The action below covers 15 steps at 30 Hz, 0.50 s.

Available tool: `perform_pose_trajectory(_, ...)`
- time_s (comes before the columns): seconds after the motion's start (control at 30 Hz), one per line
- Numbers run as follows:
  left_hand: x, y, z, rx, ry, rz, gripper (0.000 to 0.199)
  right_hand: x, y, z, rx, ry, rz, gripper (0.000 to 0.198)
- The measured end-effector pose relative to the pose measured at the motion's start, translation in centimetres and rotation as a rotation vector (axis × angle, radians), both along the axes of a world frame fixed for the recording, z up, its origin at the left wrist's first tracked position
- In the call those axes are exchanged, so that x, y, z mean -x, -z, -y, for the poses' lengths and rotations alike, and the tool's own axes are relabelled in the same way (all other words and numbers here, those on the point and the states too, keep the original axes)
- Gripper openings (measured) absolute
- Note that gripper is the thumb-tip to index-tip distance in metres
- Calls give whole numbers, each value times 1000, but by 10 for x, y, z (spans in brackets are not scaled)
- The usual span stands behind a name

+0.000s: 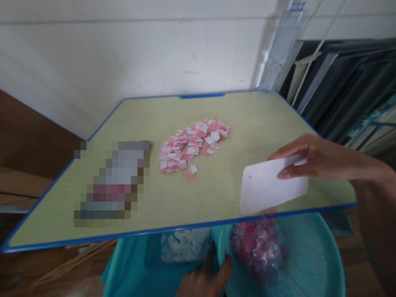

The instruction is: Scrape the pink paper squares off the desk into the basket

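pinching between fingers (pixel 285 172) of the right hand (pixel 314 156) a flat white rounded-corner card (pixel 262 185), apparently leaving its other end free, right of a heap of small pink-and-white squares (pixel 194 144) on the pale-green, blue-edged surface (pixel 256 119), and curling the left hand (pixel 206 278) round a teal plastic mesh basket (pixel 315 251)'s rim, likely to steady it below.

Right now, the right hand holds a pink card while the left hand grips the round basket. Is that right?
Almost: the head view shows the card in the right hand is white, not pink; the left hand does grip the round basket.
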State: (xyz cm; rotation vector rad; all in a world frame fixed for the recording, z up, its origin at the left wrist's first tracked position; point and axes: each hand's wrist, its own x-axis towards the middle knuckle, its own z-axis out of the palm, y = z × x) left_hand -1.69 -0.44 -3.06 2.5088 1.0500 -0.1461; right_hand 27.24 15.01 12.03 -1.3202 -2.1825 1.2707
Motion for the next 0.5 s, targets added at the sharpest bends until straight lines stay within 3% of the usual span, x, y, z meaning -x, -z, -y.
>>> perform_pose_trajectory(0.2, 0, 3, 1, 1, -8, -62, 67, -6, 3, 12, -45, 37, -9, 25)
perform_pose_trajectory(0.33, 1, 3, 3, -2, -9, -33, 66, -12, 6, 21, -130, 25, -60, 36)
perform_pose_trajectory(0.5, -3, -8, -4, 22, 29, -74, 60, -14, -8, 38, -281, -11, -31, 35)
